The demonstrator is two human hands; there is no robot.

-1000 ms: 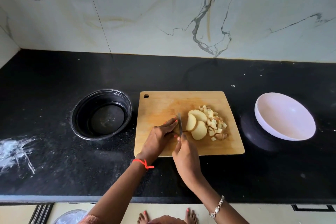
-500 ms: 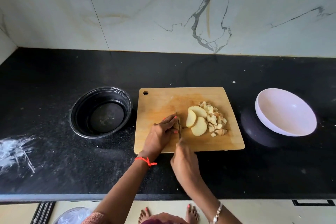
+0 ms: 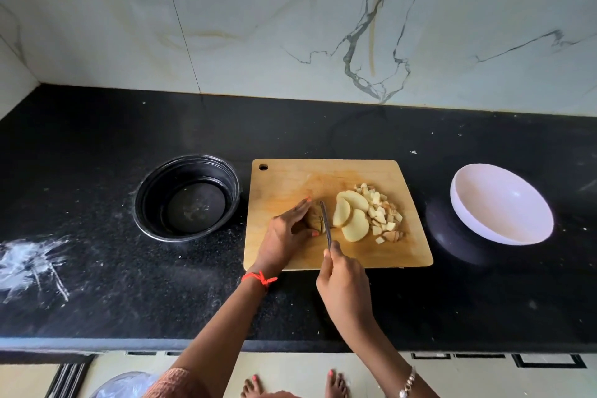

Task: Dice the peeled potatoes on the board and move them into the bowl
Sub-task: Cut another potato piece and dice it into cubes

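Progress was partial on the wooden board (image 3: 290, 178), which sat in the middle of the black desk (image 3: 97, 155). Over on its right side lay a small heap of finished cubes (image 3: 381, 213), and just beside them, overlapping one another, a few flat slices (image 3: 350, 213) that had not been cut down yet. The left hand (image 3: 284, 233) was curled over a potato chunk (image 3: 315, 220) near the centre of the board, fingers arched across the top and thumb tucked against the near side, holding it firm. The right hand (image 3: 342, 278) was wrapped around the handle of the knife (image 3: 326, 223), whose blade stood right against the chunk's right face, between it and the slices. By the look of it, the step in hand was slicing that chunk. And the bowls? The white bowl (image 3: 497, 200) stood well apart to the right of the board with nothing in it, and the black bowl (image 3: 155, 191) to the left showed no potato either. Which of the two was meant to take the dice could not be told. So, as a judgement: some dicing done, the chunk and the slices left to cut, and the whole transfer not yet begun.
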